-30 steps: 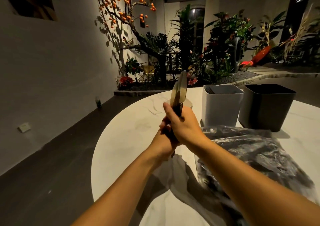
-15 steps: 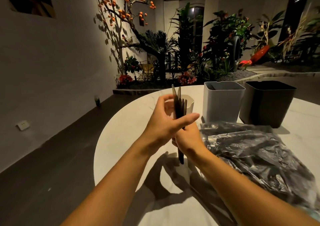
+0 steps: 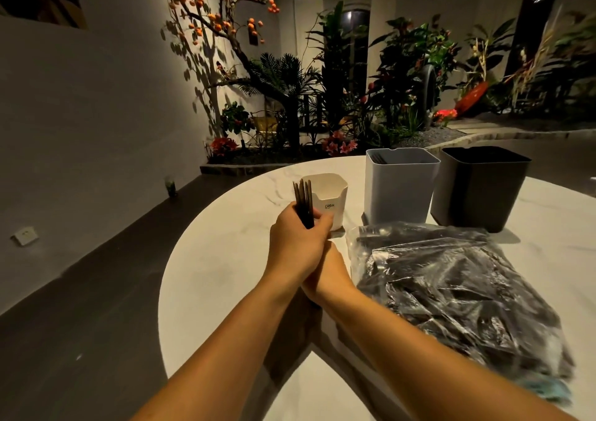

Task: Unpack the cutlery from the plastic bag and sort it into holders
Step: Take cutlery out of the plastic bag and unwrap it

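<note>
A: L hand (image 3: pixel 298 246) wrapped round a bundle of dark cutlery (image 3: pixel 303 204), tips up; R hand (image 3: pixel 325 275) tucked under/behind L, mostly hidden; can't tell if it grips.

B: Piece type?

A: Too dim to say. White holder (image 3: pixel 332 203) just beyond the hands; grey holder (image 3: pixel 400 188) and black holder (image 3: pixel 480 188) further R; plastic bag (image 3: pixel 451 291) R of the hands on the table (image 3: pixel 219 259), contents unclear, far corner blurred.

A bundle of dark cutlery (image 3: pixel 303 202) stands upright just before the small white holder (image 3: pixel 329 199). Right of it stand a grey holder (image 3: pixel 400 191) and a black holder (image 3: pixel 477 191); the clear plastic bag (image 3: pixel 451 291) of dark cutlery lies in front of those 2
</note>
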`<act>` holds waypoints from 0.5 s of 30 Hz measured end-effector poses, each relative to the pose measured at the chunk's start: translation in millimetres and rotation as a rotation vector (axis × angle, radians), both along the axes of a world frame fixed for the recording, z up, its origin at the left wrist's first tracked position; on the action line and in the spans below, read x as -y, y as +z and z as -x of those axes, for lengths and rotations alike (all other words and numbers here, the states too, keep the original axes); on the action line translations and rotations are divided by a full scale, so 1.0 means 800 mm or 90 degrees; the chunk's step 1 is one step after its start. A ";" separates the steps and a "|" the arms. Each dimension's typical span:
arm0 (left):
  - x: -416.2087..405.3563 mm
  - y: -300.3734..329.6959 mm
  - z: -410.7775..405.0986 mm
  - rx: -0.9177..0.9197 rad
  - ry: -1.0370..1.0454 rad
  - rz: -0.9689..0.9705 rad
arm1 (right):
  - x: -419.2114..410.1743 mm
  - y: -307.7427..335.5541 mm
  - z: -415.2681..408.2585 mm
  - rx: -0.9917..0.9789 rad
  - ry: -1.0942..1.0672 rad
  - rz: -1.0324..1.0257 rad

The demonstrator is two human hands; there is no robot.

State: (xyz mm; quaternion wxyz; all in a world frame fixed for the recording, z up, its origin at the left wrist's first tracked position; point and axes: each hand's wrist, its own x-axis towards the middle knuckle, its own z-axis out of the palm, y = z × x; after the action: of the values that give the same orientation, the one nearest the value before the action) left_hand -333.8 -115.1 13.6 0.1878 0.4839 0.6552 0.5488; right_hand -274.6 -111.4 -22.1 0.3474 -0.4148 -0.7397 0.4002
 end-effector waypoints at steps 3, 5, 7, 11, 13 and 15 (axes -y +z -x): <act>-0.003 -0.006 0.001 -0.038 -0.010 0.128 | -0.003 0.002 -0.008 0.002 -0.020 0.001; 0.000 -0.002 -0.004 -0.007 -0.017 0.133 | -0.008 -0.002 -0.011 -0.053 -0.017 0.049; 0.002 0.009 -0.009 -0.002 -0.009 0.109 | -0.009 0.005 -0.015 0.009 0.001 0.015; 0.010 0.039 -0.010 0.050 -0.031 0.040 | -0.011 0.064 -0.060 0.164 0.189 0.006; 0.012 0.055 -0.008 0.081 -0.074 -0.003 | -0.018 0.101 -0.098 0.247 0.198 -0.015; 0.013 0.066 -0.007 0.121 -0.131 -0.013 | -0.026 0.134 -0.120 0.203 0.098 -0.058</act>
State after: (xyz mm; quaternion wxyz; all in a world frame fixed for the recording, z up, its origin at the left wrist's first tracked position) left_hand -328.0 -125.4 66.7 0.2992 0.4960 0.5757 0.5771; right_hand -178.3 -90.8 85.4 0.2123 -0.3988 -0.8324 0.3208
